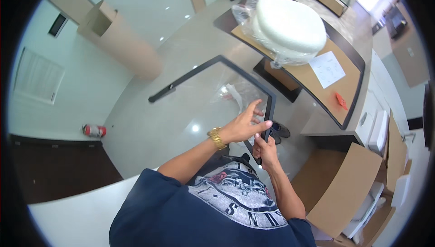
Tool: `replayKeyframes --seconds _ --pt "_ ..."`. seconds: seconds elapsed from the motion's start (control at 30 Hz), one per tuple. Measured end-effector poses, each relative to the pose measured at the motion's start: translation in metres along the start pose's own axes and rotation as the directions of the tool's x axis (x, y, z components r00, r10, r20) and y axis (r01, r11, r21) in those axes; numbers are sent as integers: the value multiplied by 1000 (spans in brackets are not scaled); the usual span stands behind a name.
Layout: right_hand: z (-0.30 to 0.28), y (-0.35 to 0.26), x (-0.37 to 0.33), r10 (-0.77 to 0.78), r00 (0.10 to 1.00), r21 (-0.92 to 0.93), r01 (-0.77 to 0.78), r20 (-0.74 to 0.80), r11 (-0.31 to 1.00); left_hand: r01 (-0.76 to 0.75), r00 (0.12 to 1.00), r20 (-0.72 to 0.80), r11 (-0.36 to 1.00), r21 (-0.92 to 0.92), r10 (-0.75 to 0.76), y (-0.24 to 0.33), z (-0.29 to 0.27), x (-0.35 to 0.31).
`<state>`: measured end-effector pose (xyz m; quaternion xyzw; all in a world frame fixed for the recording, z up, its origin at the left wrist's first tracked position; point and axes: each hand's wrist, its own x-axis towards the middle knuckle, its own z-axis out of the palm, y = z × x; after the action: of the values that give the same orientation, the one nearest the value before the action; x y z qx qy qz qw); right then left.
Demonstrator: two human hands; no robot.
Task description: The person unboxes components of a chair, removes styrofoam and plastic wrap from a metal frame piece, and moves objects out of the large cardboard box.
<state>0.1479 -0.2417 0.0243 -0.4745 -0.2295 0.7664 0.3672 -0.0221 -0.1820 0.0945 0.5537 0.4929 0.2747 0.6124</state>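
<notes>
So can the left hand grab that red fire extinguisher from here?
Probably not: the fire extinguisher sits by the wall, across the floor, and the left hand is at the black frame.

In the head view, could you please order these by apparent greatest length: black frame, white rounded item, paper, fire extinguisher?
1. Black frame; nearness may enlarge it
2. White rounded item
3. Paper
4. Fire extinguisher

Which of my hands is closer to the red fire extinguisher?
Left. Your left hand, fingers spread beside the black frame, is well to the right of the fire extinguisher; your right hand, gripping the frame, is even farther right.
</notes>
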Motion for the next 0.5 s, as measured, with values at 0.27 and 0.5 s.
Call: replayKeyframes --seconds 0.27,0.5 --pt "51 -5 33 106 982 96 -122 157 988 52 976 -208 996 -77 -67 -52 -110 -112" --pt "114 -5 98 92 971 -63 -80 223 995 -230 884 -463 925 -303 68 -106 -202 -98"
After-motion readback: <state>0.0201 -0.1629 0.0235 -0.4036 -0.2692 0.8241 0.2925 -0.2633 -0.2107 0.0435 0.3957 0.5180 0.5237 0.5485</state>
